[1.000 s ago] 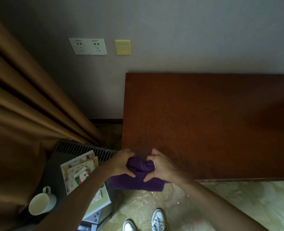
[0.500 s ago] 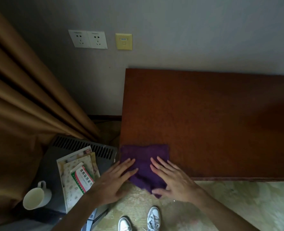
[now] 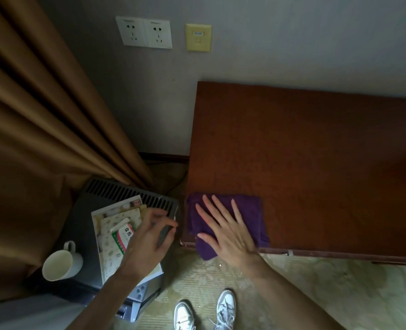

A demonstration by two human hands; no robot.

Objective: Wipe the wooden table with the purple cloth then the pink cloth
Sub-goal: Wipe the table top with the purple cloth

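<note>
The purple cloth (image 3: 249, 213) lies spread flat on the near left corner of the wooden table (image 3: 316, 158), one corner hanging over the front edge. My right hand (image 3: 225, 232) presses flat on the cloth with fingers spread. My left hand (image 3: 149, 236) hovers off the table to the left, above the grey appliance, fingers loosely curled and holding nothing. No pink cloth is in view.
A grey vented appliance (image 3: 116, 194) stands left of the table with booklets (image 3: 118, 225) and a white mug (image 3: 59, 263) on it. A brown curtain (image 3: 42, 115) hangs at left. Wall sockets (image 3: 144, 32) sit above. My shoes (image 3: 225, 308) are on the carpet.
The bunched cloth was spread flat on the table corner. My left hand has since lifted off it and moved left, while my right hand slid onto the cloth's middle.
</note>
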